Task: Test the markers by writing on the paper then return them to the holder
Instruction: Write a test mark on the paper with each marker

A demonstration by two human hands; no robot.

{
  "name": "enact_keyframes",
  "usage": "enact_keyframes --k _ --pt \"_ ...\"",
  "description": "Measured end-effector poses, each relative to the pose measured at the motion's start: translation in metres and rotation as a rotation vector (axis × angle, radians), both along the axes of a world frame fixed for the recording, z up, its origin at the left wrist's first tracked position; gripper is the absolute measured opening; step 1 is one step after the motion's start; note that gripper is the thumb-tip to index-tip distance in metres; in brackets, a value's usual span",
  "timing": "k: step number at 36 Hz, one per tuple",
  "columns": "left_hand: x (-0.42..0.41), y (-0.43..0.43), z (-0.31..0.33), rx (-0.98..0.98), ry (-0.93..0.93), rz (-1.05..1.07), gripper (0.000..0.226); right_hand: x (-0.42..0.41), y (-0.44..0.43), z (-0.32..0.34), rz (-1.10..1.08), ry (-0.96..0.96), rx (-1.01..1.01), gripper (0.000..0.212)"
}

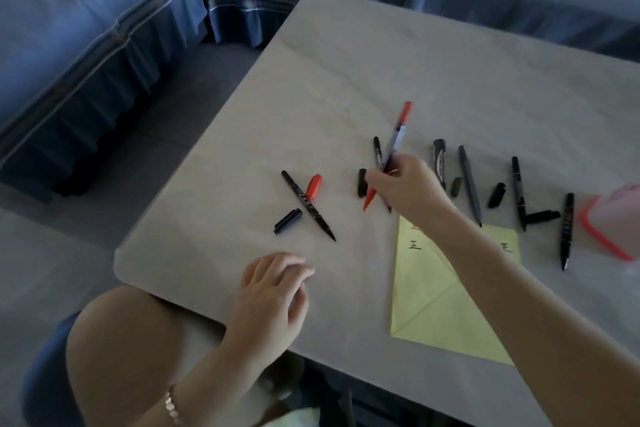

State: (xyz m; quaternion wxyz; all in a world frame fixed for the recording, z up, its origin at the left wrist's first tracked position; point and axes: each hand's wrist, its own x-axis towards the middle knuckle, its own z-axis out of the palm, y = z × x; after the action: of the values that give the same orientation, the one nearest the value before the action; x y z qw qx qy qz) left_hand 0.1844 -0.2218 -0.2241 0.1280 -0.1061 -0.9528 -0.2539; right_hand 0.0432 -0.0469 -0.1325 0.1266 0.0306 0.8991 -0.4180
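Head view: six dark markers, one red marker, six caps

- The person is wearing a bracelet on the left wrist. It is showing as a chain of small rounded links, pinkish and metallic, and a few of them are catching the light.
- The left forearm is showing bare from the bracelet up to the left hand.
- The right forearm is showing bare along its whole visible length, from the picture's lower right up to the right hand.
- A rounded knee is appearing at the lower left, seemingly uncovered, though the dim light is making that hard to tell.
- A pale, whitish-green strip of clothing is peeking in at the bottom edge. Too little is showing to tell which garment.
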Motion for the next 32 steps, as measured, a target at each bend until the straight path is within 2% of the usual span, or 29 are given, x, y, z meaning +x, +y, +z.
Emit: enact_keyframes --k 2,4,8,13,17,21,26,32 --pt "-0.002 0.012 0.006 0.008 0.008 -0.011 0.022 0.01 0.025 0.005 -0.128 0.033 -0.226 0.017" --pt "-0.005 0.031 0.011 0.0 0.023 -0.073 0.022 0.022 0.051 0.006 -0.25 0.082 -0.391 0.025" --pt "-0.015 0.076 0.016 -0.022 0.017 -0.24 0.026 0.047 0.09 0.0 -0.368 0.18 -0.468 0.025" --pt "-0.03 0.115 0.009 -0.125 -0.038 -0.349 0.039 0.067 0.108 -0.015 -0.407 0.155 -0.521 0.017" --pt "-0.03 0.124 -0.001 -0.178 -0.058 -0.385 0.038 0.073 0.107 -0.028 -0.467 0.145 -0.584 0.015" --pt "-0.026 0.123 -0.008 -0.159 -0.048 -0.384 0.035 0.072 0.096 -0.04 -0.545 0.172 -0.555 0.011" --pt "-0.029 0.124 -0.012 -0.074 0.023 -0.37 0.032 0.067 0.077 -0.056 -0.623 0.171 -0.528 0.028" --pt "-0.03 0.125 -0.014 -0.028 0.01 -0.354 0.033 0.06 0.071 -0.074 -0.673 0.285 -0.282 0.038"
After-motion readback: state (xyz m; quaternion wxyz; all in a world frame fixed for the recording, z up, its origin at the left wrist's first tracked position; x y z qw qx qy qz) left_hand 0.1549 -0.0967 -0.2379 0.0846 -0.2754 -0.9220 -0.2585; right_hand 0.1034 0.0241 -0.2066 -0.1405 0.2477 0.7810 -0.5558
